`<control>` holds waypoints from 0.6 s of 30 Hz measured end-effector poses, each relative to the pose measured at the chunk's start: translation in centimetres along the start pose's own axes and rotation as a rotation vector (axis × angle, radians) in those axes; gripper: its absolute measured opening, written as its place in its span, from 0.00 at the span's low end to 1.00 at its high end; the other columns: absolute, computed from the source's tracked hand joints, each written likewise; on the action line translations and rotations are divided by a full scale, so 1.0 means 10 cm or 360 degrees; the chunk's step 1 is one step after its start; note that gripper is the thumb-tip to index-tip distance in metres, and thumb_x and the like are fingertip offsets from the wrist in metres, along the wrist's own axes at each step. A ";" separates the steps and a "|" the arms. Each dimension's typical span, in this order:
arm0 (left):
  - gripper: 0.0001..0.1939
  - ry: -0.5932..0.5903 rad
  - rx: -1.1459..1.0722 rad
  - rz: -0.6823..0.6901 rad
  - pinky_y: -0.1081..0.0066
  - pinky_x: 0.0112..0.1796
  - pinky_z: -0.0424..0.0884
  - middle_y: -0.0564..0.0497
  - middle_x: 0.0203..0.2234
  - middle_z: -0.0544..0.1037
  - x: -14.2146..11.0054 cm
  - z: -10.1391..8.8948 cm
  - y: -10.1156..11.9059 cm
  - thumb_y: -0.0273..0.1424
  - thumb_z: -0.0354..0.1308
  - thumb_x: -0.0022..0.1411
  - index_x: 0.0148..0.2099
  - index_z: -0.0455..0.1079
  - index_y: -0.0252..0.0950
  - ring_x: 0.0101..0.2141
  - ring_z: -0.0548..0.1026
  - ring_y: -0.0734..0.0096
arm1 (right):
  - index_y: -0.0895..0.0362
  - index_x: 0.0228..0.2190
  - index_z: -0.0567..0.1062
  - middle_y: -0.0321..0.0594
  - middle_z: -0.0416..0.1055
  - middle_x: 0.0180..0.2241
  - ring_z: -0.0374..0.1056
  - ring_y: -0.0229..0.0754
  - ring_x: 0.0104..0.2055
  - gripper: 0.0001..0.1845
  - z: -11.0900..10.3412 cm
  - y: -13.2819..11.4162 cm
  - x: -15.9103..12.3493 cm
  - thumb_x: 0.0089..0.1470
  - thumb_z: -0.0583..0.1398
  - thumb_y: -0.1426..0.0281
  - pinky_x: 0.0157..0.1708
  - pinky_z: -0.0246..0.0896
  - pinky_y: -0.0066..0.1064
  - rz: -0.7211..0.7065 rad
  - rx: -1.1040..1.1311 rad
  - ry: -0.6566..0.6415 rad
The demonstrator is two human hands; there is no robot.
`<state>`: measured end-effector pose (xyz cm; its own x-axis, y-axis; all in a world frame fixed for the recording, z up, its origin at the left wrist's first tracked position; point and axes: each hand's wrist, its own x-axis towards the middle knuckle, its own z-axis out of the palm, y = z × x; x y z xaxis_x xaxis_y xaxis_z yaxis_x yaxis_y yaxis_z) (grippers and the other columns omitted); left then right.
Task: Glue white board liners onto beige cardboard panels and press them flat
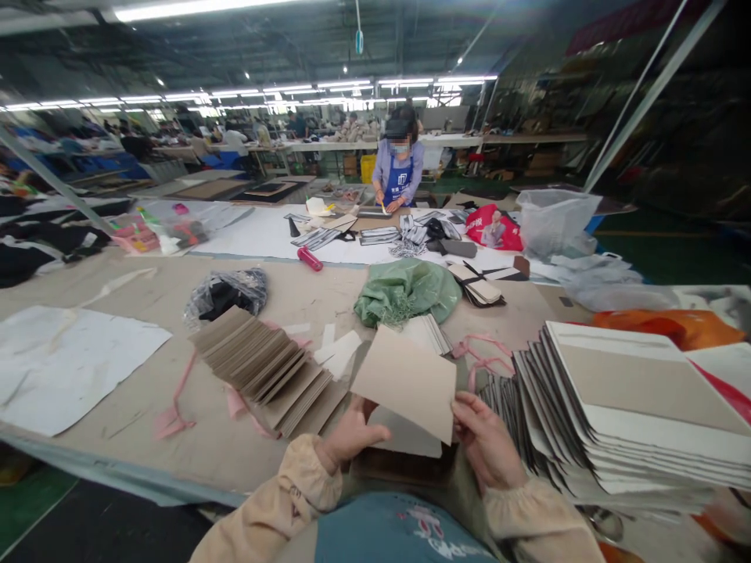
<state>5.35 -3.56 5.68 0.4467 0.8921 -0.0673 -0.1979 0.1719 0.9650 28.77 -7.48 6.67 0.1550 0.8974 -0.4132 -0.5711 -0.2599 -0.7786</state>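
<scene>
A beige rectangular panel (411,379) is held up in front of my body, tilted. My right hand (488,438) pinches its right edge between thumb and fingers. Beneath it, partly covered, lies a light grey panel (404,432). My left hand (355,436) grips this grey panel at its left side, thumb on top and fingers hidden underneath. To the left of the hands leans a fanned row of brown-beige panels (264,363). On the right rises a tall stack of white, dark-edged panels (634,391). Behind the held panel shows a small bundle of white sheets (425,332).
Beyond the panels sit a green bag (407,289) and a clear bag with black contents (226,295). Pink strips (176,414) and a white sheet (76,360) lie leftward. Across the table (141,313), a co-worker (400,164) in a blue apron works among striped pieces.
</scene>
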 end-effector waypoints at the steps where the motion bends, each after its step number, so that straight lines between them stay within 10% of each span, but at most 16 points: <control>1: 0.32 0.0182 0.0073 -0.0017 0.60 0.49 0.64 0.42 0.44 0.75 -0.04 -0.07 -0.03 0.47 0.66 0.45 0.49 0.69 0.34 0.46 0.71 0.57 | 0.56 0.36 0.70 0.32 0.70 0.24 0.63 0.30 0.24 0.21 -0.07 -0.04 0.01 0.39 0.70 0.67 0.24 0.59 0.20 -0.0047 -0.0057 0.0049; 6: 0.23 0.0714 0.0698 -0.0158 0.70 0.35 0.67 0.47 0.29 0.76 -0.15 -0.39 -0.10 0.47 0.49 0.61 0.37 0.73 0.31 0.31 0.72 0.68 | 0.55 0.37 0.71 0.35 0.74 0.27 0.69 0.36 0.29 0.22 -0.28 -0.08 0.02 0.38 0.70 0.65 0.30 0.64 0.24 -0.0029 -0.0242 0.0099; 18: 0.17 0.0360 0.1450 -0.0236 0.75 0.28 0.59 0.53 0.22 0.73 0.00 -0.47 -0.23 0.39 0.51 0.60 0.27 0.72 0.33 0.27 0.69 0.71 | 0.57 0.38 0.70 0.36 0.73 0.25 0.67 0.40 0.26 0.26 -0.48 0.40 0.43 0.38 0.67 0.57 0.26 0.59 0.30 0.0001 -0.0823 -0.0016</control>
<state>1.69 -2.00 2.24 0.2143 0.9635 -0.1602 0.6468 -0.0171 0.7625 31.08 -6.34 -0.51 0.1455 0.9000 -0.4109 -0.0978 -0.4002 -0.9112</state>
